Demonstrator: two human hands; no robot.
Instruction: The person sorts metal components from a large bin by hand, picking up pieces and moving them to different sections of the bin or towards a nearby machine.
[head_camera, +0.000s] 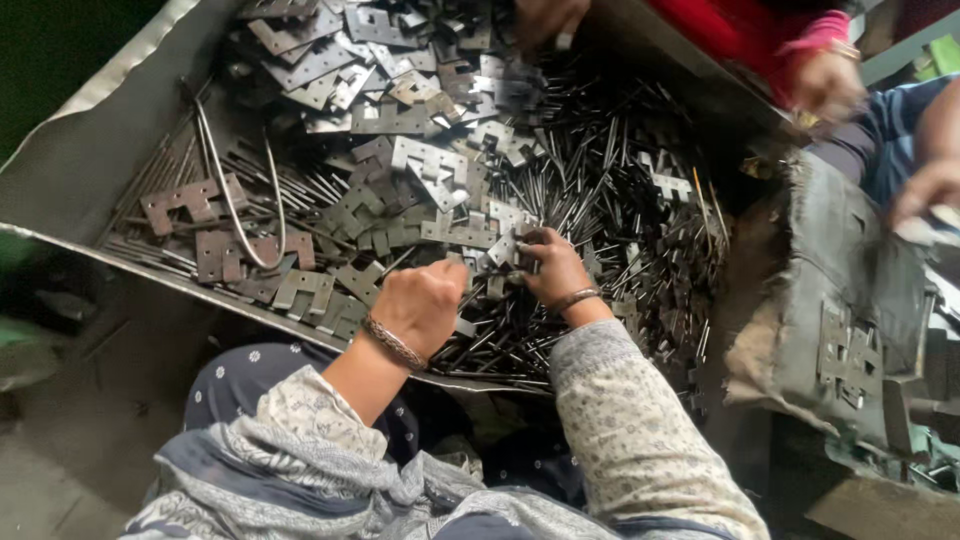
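two hands (480, 290) — one pile of hinge plates (400, 150)

**Materials and finish: sorting tray**

Hinge plates (430, 165): stamped sheet metal, grey, dull sheen; several (190, 200) show a brownish, rust-like tone. Pins (600, 200): thin dark metal rods, faintly glossy. Tray (80, 170): matt grey sheet metal, worn. Bent wire (235, 205): bright, smooth metal. Bangles (392, 343): metal, shiny. Sleeves (620, 420): soft printed cloth, matt. Sack (830, 260): coarse grey fabric, frayed edges.
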